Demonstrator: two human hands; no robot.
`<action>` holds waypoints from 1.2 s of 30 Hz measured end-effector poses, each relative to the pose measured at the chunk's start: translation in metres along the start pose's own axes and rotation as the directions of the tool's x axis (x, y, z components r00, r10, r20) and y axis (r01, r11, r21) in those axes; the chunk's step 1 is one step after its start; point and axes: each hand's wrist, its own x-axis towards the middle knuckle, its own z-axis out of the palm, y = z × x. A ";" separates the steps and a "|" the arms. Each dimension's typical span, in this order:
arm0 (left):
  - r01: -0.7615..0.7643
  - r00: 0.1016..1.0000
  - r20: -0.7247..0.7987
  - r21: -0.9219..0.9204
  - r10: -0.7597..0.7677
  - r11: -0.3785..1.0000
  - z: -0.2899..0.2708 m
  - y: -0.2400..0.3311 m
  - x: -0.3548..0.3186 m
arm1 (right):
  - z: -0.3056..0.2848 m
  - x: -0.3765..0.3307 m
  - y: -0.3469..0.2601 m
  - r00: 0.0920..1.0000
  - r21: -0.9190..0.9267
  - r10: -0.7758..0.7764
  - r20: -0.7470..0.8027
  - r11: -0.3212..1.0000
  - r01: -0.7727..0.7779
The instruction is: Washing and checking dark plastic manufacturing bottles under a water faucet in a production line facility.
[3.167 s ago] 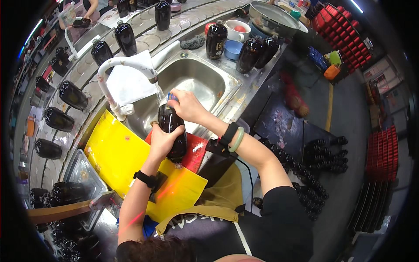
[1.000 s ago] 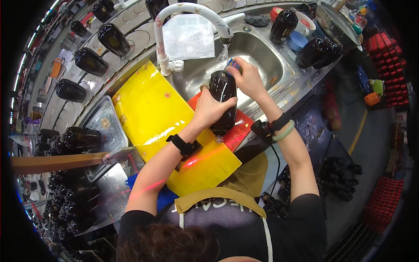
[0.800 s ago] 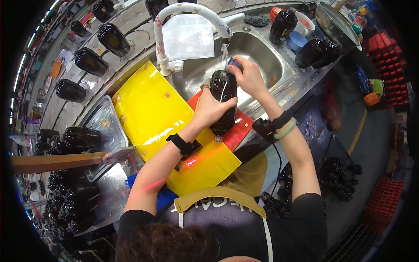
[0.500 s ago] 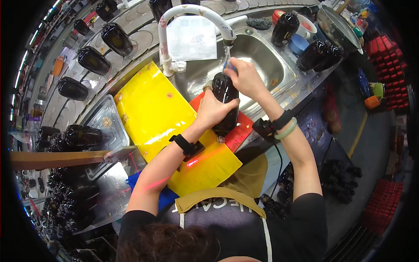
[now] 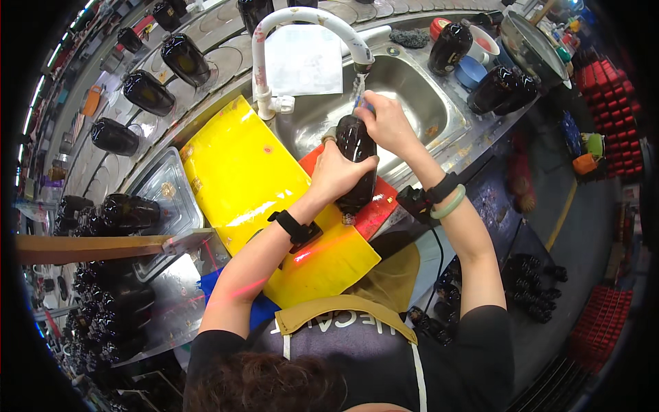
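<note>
A dark, glossy bottle [image 5: 357, 141] lies along my left hand [image 5: 338, 170], which wraps round its side over the near edge of the sink [image 5: 312, 123]. The bottle's narrow end points toward me and its broad end faces the tap. My right hand [image 5: 388, 123] pinches a small blue thing [image 5: 362, 103] at the broad end; its kind is mostly hidden by the fingers. Water runs from the white curved tap [image 5: 312, 15] just above that hand. Beneath the bottle are a red sheet [image 5: 376, 213] and a yellow sheet [image 5: 240, 165].
More dark bottles [image 5: 149, 93] stand along the conveyor [image 5: 220, 62] at the left and back. A clear plastic tray [image 5: 185, 185] sits left of the yellow sheet. Right of the sink are another dark bottle [image 5: 449, 49], a blue bowl [image 5: 470, 71] and a pan [image 5: 530, 44].
Both hands keep nearly the same place and grip. The bright highlights on the bottle have shifted, and the whole view has moved slightly.
</note>
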 end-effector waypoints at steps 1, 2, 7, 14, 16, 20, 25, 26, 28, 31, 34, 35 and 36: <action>-0.001 1.000 0.002 -0.024 0.001 1.000 -0.001 0.000 -0.001 | -0.003 0.000 -0.002 0.997 0.031 -0.002 0.078 1.000 0.000; 0.001 1.000 -0.001 -0.023 -0.001 1.000 -0.002 -0.001 -0.002 | -0.006 0.000 -0.004 0.988 0.062 -0.006 0.157 0.998 -0.003; 0.017 1.000 -0.003 0.003 -0.017 1.000 -0.002 0.001 -0.004 | 0.000 0.001 -0.002 0.998 -0.022 -0.026 0.061 0.999 0.027; -0.002 1.000 0.014 0.032 0.001 0.999 0.007 0.017 -0.001 | -0.018 0.000 0.014 0.986 0.032 -0.034 0.164 0.999 0.029; 0.004 0.999 0.052 -0.024 -0.003 1.000 0.010 0.015 0.007 | -0.014 0.003 0.019 1.000 0.007 0.011 0.014 1.000 -0.011; -0.089 0.995 -0.059 -0.079 0.085 0.993 -0.009 0.000 0.012 | -0.007 0.019 0.001 0.995 0.097 -0.027 0.097 0.995 0.017; -0.068 0.998 -0.024 -0.152 0.065 0.986 -0.020 -0.018 -0.009 | 0.013 0.008 -0.032 0.944 0.119 0.201 0.261 0.964 -0.238; -0.200 0.957 -0.258 -0.250 0.134 0.947 -0.011 -0.005 -0.023 | 0.010 0.000 0.007 0.976 -0.037 0.117 0.185 0.993 -0.112; -0.229 0.973 -0.068 -0.234 0.218 0.945 0.014 -0.013 -0.007 | -0.011 -0.004 0.024 0.946 0.232 -0.009 0.323 0.970 -0.070; -0.200 0.976 -0.126 -0.169 0.180 0.965 0.030 -0.020 0.004 | -0.008 -0.003 0.106 0.974 -0.031 0.043 0.223 0.999 -0.037; -0.153 0.980 -0.155 -0.204 0.123 0.967 0.027 -0.017 0.007 | -0.020 -0.006 -0.027 0.963 -0.008 0.071 0.261 0.997 -0.072; -0.170 0.979 -0.150 -0.194 0.142 0.966 0.032 -0.018 0.017 | -0.017 -0.007 -0.028 0.982 -0.009 0.061 0.181 0.998 -0.060; -0.180 0.978 -0.137 -0.180 0.157 0.967 0.036 -0.020 0.025 | -0.020 -0.006 -0.043 0.976 -0.072 0.078 0.202 0.995 -0.065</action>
